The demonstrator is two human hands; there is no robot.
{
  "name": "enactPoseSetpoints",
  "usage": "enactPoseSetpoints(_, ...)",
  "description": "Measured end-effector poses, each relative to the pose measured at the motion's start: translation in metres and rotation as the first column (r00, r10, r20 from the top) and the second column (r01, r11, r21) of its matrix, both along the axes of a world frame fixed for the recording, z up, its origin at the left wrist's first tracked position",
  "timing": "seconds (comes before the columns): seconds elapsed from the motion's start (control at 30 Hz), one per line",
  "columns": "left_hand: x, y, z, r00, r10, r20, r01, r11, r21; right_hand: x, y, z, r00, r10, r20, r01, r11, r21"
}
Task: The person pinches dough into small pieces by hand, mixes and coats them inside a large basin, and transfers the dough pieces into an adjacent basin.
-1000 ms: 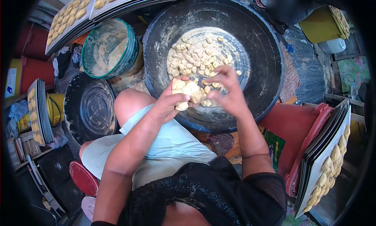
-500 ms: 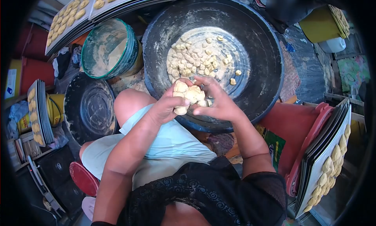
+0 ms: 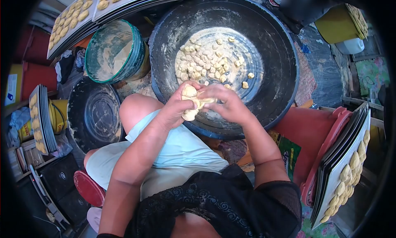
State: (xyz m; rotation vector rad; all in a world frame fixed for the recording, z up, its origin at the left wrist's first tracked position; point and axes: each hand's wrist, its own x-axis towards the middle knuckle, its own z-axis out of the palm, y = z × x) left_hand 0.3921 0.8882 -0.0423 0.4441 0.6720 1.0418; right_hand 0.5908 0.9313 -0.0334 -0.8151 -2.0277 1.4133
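Observation:
My left hand is closed on a clump of pale dough over the near rim of a large black basin. My right hand meets it from the right, its fingers pressed on the dough's right side, where some of it shows between the two hands. Small floured dough pieces lie in the basin beyond my hands, most of them heaped left of the middle. Two single pieces lie apart from the heap, to the right.
A green-rimmed bucket with flour stands left of the basin, above a smaller black basin. Trays of shaped dough stand at the upper left, the far left and the right. A red bucket is near my right arm.
My right hand first came in from the right over the basin, and its fingers have now closed on the dough. Fewer pieces lie near my hands. My left hand has hardly moved.

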Motion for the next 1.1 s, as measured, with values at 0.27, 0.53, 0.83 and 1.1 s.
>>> enactPoseSetpoints(0.27,-0.010,0.001,0.011,0.991,-0.072,0.113,0.074,0.997,-0.008,-0.008,-0.006,-0.008,0.770,-0.427,-0.473,-0.051,0.699,-0.714)
enactPoseSetpoints(0.53,-0.010,0.002,0.007,0.990,-0.004,-0.143,-0.013,0.993,-0.120,0.007,0.004,-0.003,0.822,-0.569,-0.015,0.494,0.726,-0.479)
enactPoseSetpoints(0.83,-0.004,0.000,0.002,0.991,-0.015,-0.135,0.008,0.999,-0.048,-0.003,0.001,0.001,0.976,-0.210,-0.066,0.193,0.961,-0.199)
enactPoseSetpoints(1.1,-0.003,0.003,0.007,0.987,0.050,0.155,-0.022,0.983,-0.180,-0.002,0.000,0.013,0.977,-0.194,0.084,0.170,0.959,0.227)
